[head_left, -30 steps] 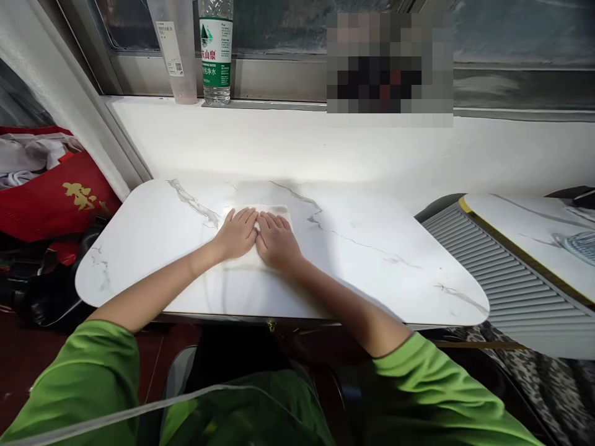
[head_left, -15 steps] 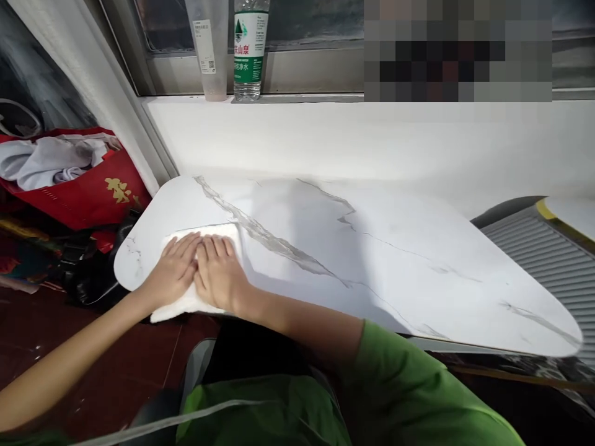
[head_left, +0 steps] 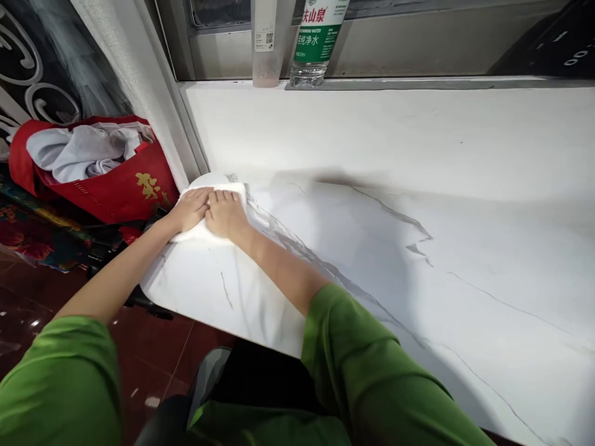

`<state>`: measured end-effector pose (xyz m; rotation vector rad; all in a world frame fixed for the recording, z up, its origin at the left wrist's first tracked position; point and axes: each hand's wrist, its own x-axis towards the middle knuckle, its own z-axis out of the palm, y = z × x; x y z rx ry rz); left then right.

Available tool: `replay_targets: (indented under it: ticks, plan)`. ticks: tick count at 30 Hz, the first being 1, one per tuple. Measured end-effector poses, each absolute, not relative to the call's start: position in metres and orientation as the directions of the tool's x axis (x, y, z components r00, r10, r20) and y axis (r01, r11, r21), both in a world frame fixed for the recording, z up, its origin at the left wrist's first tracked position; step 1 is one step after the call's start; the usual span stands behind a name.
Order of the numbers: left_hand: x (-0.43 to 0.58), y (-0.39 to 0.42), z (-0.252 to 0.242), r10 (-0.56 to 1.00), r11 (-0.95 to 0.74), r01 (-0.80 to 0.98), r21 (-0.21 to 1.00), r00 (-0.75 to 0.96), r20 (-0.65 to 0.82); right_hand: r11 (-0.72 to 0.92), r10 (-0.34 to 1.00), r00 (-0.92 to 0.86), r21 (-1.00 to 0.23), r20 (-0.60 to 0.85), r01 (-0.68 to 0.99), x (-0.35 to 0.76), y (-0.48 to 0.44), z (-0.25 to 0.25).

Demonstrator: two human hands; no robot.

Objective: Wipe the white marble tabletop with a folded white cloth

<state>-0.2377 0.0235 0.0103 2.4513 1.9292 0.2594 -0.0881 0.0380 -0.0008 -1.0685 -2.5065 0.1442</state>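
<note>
A white cloth (head_left: 201, 233) lies flat on the white marble-patterned table (head_left: 279, 303), at its far left corner by the wall. My left hand (head_left: 191, 209) rests on the cloth's left part, palm down with fingers extended. Beside it, touching it, my right hand (head_left: 225, 214) presses flat on the cloth too, its fingers pointing toward the wall. Neither hand wraps round the cloth; both lie on top of it.
On the window ledge stand a water bottle (head_left: 318, 43) and a translucent cup (head_left: 266, 65). Left of the table sits a red bag (head_left: 116, 201) stuffed with pale fabric (head_left: 88, 148). A white curtain (head_left: 134, 74) hangs near the corner.
Both hands and the cloth have moved away from the table's front edge to its far left corner. The view has shifted left and closer, and both green sleeves now show.
</note>
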Motion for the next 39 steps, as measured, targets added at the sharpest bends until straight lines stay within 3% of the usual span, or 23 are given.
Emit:
replay_targets:
  ticks: [5,10,21,30,34,39]
  plan:
    - [-0.212,0.103,0.011,0.952,-0.297,0.948,0.117,0.284,0.119,0.606,0.782,-0.507,-0.253,0.363,0.754,-0.074,0.101,-0.011]
    - [-0.200,0.124,0.008,0.943,-0.324,0.938,0.128,0.310,0.118,0.553,0.818,-0.472,-0.224,0.327,0.803,-0.064,0.113,-0.011]
    - [-0.158,0.028,0.009,0.950,-0.312,0.942,0.122,0.309,0.044,0.637,0.749,-0.560,-0.153,0.355,0.756,-0.012,0.031,-0.012]
    - [-0.092,-0.125,-0.003,0.920,-0.377,0.920,0.109,0.357,0.164,0.825,0.545,-0.764,-0.057,0.345,0.563,0.072,-0.095,-0.011]
    - [-0.079,-0.123,0.001,0.922,-0.379,0.918,0.118,0.362,0.139,0.825,0.548,-0.756,-0.082,0.358,0.560,0.081,-0.094,-0.011]
    - [-0.074,-0.055,0.000,0.944,-0.320,0.942,0.103,0.308,0.114,0.790,0.603,-0.718,-0.134,0.348,0.598,0.079,-0.031,-0.011]
